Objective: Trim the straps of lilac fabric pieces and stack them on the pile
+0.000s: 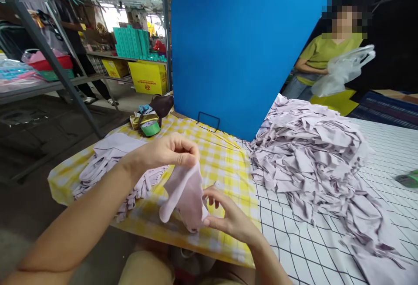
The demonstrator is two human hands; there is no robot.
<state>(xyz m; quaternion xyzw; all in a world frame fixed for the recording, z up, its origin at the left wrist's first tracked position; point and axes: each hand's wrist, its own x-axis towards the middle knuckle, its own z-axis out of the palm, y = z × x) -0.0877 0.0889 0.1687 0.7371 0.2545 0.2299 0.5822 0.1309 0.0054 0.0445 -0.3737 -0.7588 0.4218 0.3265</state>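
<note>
Head cam: L hand (170,150) is up over the near edge of the table (225,163), thumb + fingers pinching the top of a mauve cloth piece (187,198), which hangs down in folds. R hand (228,215) is at the piece's lower right side, fingers curled w/ thumb & index apart, tips touching the cloth's edge.

Table has a yellow/wht checked cover (212,145) on the left part & a wht cover w/ black grid lines (277,232) on the right. Stack of mauve pieces (107,158) sits by the left edge, partly behind the L forearm. Way bigger heap (310,145) on the right part, trailing down to the near right corner. Green roll (150,128) + some small stuff near the far left corner. Big blue board (235,49) stands at the far edge. Behind the heap, a person in a yellow-green top (326,54) w/ a clear plastic bag (339,73).
</note>
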